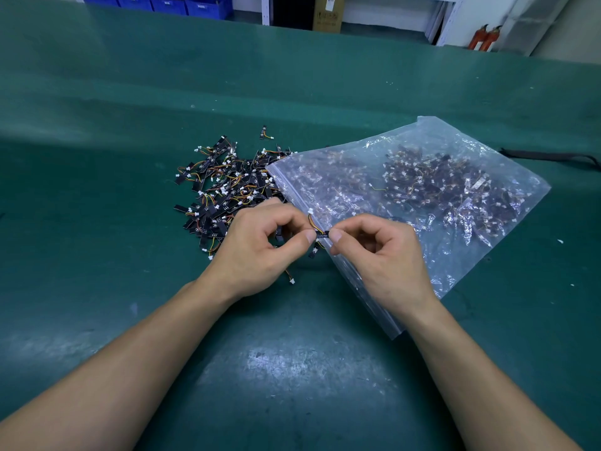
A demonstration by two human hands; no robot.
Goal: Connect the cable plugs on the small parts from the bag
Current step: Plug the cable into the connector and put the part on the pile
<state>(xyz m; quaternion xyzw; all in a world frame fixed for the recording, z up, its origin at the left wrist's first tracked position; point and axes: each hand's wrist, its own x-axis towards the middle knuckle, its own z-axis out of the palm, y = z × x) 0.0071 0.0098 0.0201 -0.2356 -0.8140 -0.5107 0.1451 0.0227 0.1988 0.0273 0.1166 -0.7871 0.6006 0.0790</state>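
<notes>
A small black strip part with a short orange-yellow cable is pinched between both hands above the green table. My left hand holds its left end and my right hand holds its right end. The cable's white plug sticks up free above the fingers. A pile of like parts lies just beyond my left hand. A clear plastic bag with many more parts lies to the right, its mouth under my right hand.
One stray part lies beyond the pile and a loose plug lies under my left wrist. A black strap lies at the right edge. Blue bins, shelving and red extinguishers stand past the table's far edge.
</notes>
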